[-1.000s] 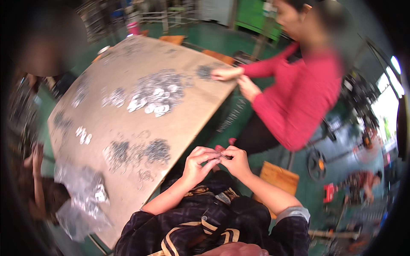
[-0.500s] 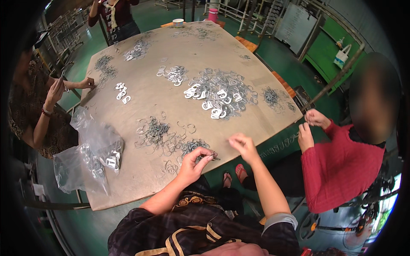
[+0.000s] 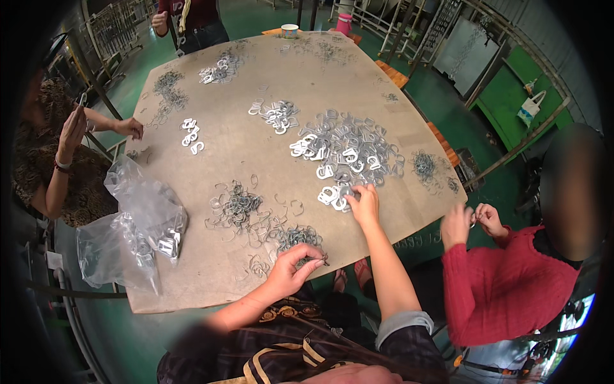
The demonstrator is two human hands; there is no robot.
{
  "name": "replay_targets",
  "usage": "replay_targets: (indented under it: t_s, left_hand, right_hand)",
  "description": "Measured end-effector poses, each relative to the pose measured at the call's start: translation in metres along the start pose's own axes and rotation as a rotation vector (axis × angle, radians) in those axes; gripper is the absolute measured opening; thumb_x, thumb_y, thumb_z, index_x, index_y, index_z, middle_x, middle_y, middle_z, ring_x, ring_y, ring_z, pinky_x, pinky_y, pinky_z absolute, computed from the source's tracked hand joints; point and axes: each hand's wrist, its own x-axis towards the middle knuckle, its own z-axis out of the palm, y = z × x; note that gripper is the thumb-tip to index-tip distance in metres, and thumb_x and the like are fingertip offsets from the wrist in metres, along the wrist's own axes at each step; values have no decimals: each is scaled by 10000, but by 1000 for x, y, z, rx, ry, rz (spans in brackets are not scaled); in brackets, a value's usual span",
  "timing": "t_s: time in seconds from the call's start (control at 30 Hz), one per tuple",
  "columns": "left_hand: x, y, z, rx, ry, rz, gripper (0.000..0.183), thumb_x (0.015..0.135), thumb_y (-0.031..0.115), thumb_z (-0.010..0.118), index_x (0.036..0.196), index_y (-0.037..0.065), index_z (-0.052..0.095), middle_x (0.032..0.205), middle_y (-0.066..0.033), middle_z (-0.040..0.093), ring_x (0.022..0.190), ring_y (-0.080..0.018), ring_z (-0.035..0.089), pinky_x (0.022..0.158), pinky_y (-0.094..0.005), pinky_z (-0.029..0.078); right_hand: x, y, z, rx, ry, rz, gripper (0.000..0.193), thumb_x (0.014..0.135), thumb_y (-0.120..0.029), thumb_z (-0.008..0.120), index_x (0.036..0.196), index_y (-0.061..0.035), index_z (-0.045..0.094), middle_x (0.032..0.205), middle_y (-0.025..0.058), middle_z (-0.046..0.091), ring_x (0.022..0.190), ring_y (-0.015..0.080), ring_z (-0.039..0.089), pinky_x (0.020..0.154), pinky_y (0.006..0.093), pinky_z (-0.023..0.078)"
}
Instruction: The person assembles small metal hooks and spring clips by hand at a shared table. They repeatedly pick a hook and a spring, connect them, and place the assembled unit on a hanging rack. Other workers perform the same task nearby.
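Observation:
My left hand (image 3: 293, 272) is closed near the table's front edge, its thumb and fingers pinching small dark wire pieces (image 3: 325, 259). Right beside it lies a heap of thin grey wire clips (image 3: 299, 238). My right hand (image 3: 364, 206) reaches over the table, thumb and fingertips pinched on a flat silver metal hook at the near edge of a large pile of flat silver hooks (image 3: 371, 144); the fingers partly hide that piece. Another loose heap of wire clips (image 3: 235, 206) lies to the left of my left hand.
A clear plastic bag (image 3: 144, 224) with silver pieces sits at the table's left. Smaller piles of silver hooks (image 3: 281, 115) and wire clips (image 3: 423, 165) dot the brown tabletop (image 3: 249, 157). Co-workers stand at left and far left; one in a red sweater (image 3: 505, 288) sits at right.
My right hand has moved forward from near the table's edge to the silver hooks and closed on one. My left hand still pinches the wire pieces. The view has shifted slightly.

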Motion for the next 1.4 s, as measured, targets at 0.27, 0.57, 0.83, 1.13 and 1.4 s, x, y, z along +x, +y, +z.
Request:
replay_targets:
  t_s: [0.27, 0.57, 0.83, 1.13, 1.4]
  left_hand:
    - [5, -8, 12, 34, -45, 19, 64, 879, 47, 652, 907, -3, 623, 905, -104, 658, 882, -215, 631, 811, -320, 484]
    - [2, -9, 25, 55, -57, 37, 85, 866, 62, 667, 912, 1, 630, 891, -99, 664, 849, -219, 643, 783, -317, 487]
    - [8, -14, 31, 56, -55, 10, 89, 874, 68, 663, 926, 3, 634, 896, -97, 668, 844, -208, 646, 776, -309, 490]
    - [35, -20, 44, 32, -72, -43, 96, 910, 79, 639, 940, -11, 626, 885, -59, 677, 849, -124, 621, 804, -275, 489]
    - [71, -24, 72, 13, -62, -45, 116, 915, 86, 633, 937, -27, 621, 851, -48, 668, 784, -104, 605, 730, -266, 491]
  right_hand:
    - [-37, -8, -43, 863, -224, 513, 127, 809, -8, 722, 860, 22, 610, 751, 81, 662, 653, 138, 655, 545, 238, 514]
    - [-49, 6, -41, 298, 10, 194, 265, 806, -12, 701, 1063, 7, 639, 797, 135, 681, 696, 278, 695, 586, 315, 534]
    - [-59, 10, -27, -28, 94, 153, 449, 665, -130, 832, 1074, -51, 665, 988, 137, 592, 934, 326, 594, 865, 406, 472]
    - [-54, 13, -47, 721, 4, 369, 328, 715, 74, 746, 1029, 29, 663, 920, 68, 646, 766, 120, 624, 712, 253, 526]
    - [-81, -38, -109, 1029, -52, 346, 250, 809, 96, 660, 1057, 64, 657, 956, 99, 684, 795, 107, 636, 740, 232, 524]
